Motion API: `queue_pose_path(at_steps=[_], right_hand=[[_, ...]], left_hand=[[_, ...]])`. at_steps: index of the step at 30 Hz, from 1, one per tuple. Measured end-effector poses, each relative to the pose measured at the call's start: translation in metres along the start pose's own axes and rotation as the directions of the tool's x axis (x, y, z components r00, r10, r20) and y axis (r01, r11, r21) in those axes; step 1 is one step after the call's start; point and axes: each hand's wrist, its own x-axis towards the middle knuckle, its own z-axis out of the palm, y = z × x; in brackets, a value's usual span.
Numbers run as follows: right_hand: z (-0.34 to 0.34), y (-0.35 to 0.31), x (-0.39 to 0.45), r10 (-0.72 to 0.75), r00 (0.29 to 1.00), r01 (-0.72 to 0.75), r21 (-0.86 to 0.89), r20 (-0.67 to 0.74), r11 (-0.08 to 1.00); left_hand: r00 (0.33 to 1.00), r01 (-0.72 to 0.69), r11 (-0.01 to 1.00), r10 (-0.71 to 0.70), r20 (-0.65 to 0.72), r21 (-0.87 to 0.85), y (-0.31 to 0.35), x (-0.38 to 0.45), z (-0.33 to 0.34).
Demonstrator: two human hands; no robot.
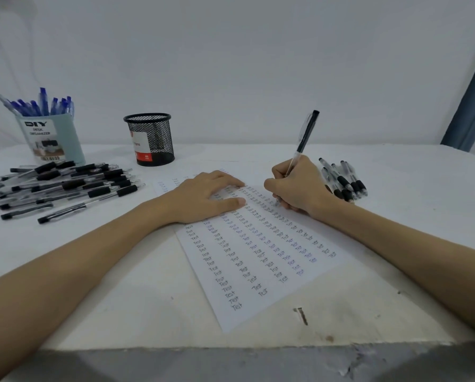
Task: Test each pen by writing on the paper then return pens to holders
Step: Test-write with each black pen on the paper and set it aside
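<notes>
A: What lies on the paper (261,260)?
B: The left hand (206,197), fingers flat, and the tip of the black pen (303,139) gripped by the right hand (299,186).
A: Beside the paper?
B: Left, loose black pens (65,186); right, a smaller bundle (343,177); behind, a mesh holder (150,139).

Pen tip (277,202) hidden by right hand (299,188) — far rows unreadable.

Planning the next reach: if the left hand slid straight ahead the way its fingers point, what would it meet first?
Likely the right hand, which holds the black pen; the left hand points right across the paper. Depth is uncertain.
</notes>
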Motion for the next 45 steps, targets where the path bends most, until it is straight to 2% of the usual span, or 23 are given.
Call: queue_pose_path(at_steps=[5, 45], right_hand=[[0.0034, 0.0011, 0.0021, -0.053, 0.999, 0.053, -0.043, 0.006, 0.998], [0.0027, 0.0069, 0.0075, -0.002, 0.998, -0.002, -0.072, -0.06, 0.997]], left_hand=[[1.0, 0.009, 1.0, -0.009, -0.004, -0.011, 0.0002, -0.0006, -0.0001], [1.0, 0.016, 0.999, -0.016, -0.003, -0.036, -0.0027, 0.0016, 0.0013]])
